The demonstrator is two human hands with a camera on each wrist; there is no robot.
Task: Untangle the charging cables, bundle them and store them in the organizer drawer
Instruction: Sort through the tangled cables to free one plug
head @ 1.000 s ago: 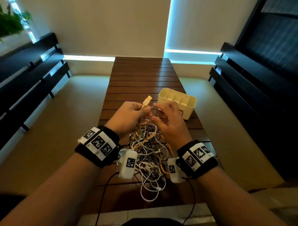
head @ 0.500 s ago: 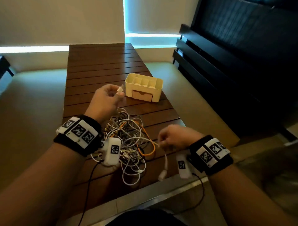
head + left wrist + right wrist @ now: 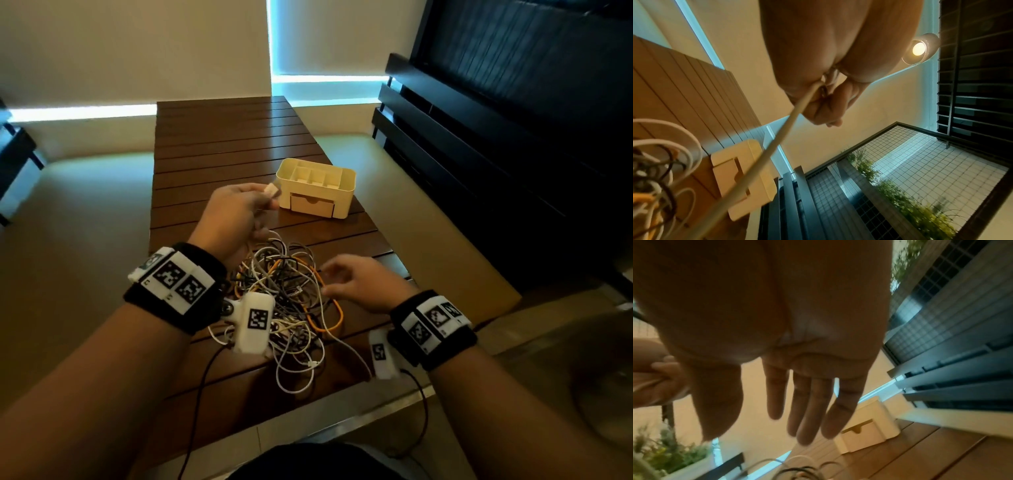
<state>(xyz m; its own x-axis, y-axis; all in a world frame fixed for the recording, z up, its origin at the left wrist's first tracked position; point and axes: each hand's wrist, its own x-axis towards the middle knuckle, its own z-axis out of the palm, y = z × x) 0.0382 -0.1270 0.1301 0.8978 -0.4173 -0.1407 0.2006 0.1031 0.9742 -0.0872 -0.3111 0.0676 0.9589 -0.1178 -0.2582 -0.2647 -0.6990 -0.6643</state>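
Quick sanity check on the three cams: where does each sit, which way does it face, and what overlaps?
Head: on the head, facing forward and down at the cable tangle and organizer; both forearms show.
Left wrist: under the left hand, facing up along it; it grips a white cable.
Right wrist: under the right hand, fingers straight, holding nothing.
Shared: all three show the organizer, its drawer closed.

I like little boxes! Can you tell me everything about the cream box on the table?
The organizer is a small cream box that looks like plastic, with rounded corners. Its open top is split into several compartments. Low in its front sits one closed drawer with a notch for pulling. It stands upright on the wooden table, beyond the cable pile. Nothing else touches it.
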